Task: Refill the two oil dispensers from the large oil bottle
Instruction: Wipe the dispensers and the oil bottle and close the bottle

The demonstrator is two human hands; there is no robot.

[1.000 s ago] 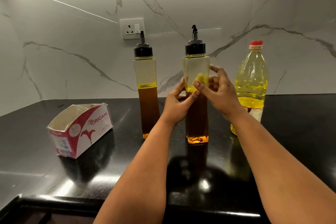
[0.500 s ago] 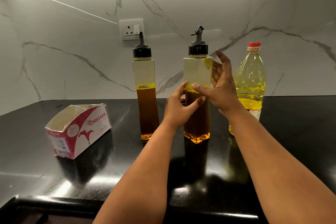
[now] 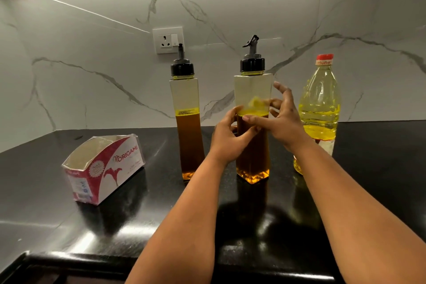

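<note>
We note 2 square dispensers upright on the black counter (image 3: 69,214), each about 2 thirds full of amber oil: the near dispenser (image 3: 252,90) and the far dispenser (image 3: 186,122). The left hand (image 3: 227,138) grips the near one's middle. The right hand (image 3: 284,122), raised 0.5 s ago, now sits lower, fingers spread, holding nothing. It partly hides the large oil bottle (image 3: 319,108).

Two bare forearms and hands

The left hand (image 3: 227,138) and right hand (image 3: 282,122) wear no sleeves, rings, watch or gloves.
</note>
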